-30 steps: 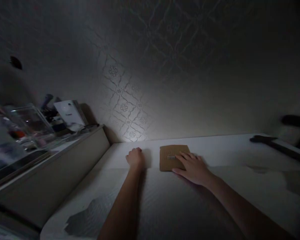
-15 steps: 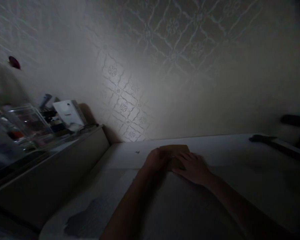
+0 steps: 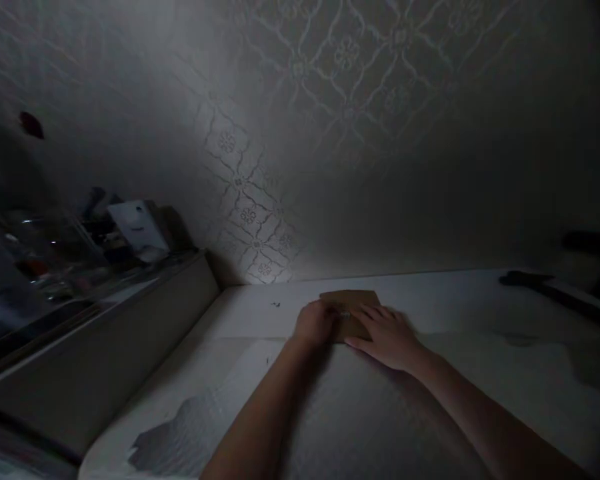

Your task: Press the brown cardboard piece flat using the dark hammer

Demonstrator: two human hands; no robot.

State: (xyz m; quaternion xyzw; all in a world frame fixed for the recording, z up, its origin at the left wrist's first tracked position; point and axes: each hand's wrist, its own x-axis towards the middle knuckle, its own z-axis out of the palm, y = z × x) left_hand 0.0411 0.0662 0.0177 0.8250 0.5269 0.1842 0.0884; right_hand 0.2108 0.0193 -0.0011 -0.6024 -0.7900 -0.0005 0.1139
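Observation:
A small brown piece of cardboard [image 3: 353, 298] lies on the white table towards the wall. My right hand [image 3: 387, 337] rests flat over its right side, fingers stretched out and thumb near the lower edge. On the cardboard's left side is my left hand [image 3: 313, 325], its fingers bent and pinched together over the middle. A small pale mark or bit [image 3: 345, 314] shows at those fingertips. Dim light hides what, if anything, the left fingers hold.
Small dark bits [image 3: 276, 305] lie left of the hands. A grey, ragged-edged sheet [image 3: 175, 440] is at front left. The raised shelf [image 3: 145, 293] on the left carries a white box [image 3: 137, 225] and clutter. A dark arm-like object [image 3: 555, 288] extends in from the right.
The wall has grown darker while the table and forearms show more clearly. My left hand has shifted very slightly to the right; the right hand stays on the cardboard.

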